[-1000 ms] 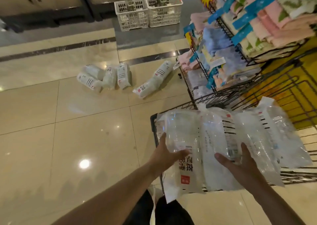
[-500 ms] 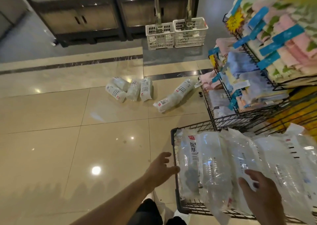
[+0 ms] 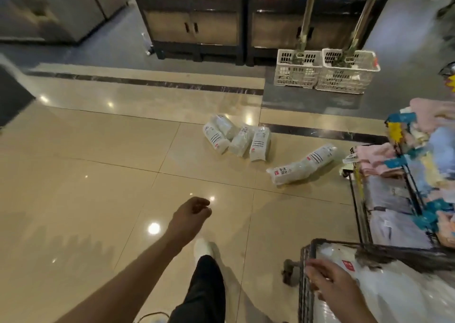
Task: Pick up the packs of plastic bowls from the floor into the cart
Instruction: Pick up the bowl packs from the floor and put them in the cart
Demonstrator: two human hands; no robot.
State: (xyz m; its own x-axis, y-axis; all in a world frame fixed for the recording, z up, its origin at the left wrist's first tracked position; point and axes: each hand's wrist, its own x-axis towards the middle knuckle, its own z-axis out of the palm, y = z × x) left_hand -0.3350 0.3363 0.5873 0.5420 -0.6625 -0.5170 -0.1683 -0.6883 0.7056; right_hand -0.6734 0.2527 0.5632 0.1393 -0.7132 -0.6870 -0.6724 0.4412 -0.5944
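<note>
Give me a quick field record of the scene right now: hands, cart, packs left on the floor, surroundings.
left hand: loosely curled, holding nothing, out over the floor
right hand: fingers spread, at the cart's near corner, gripping nothing
cart: bottom right, clear packs in cart already inside
cluster of packs: four, lying together on the tiles
single pack: lying apart, right of the cluster, near the towel rack
white baskets: two, side by side, beyond the packs

packs (image 3: 246, 138) on floor (image 3: 98, 175) | cart (image 3: 307, 285) right (near)
</note>
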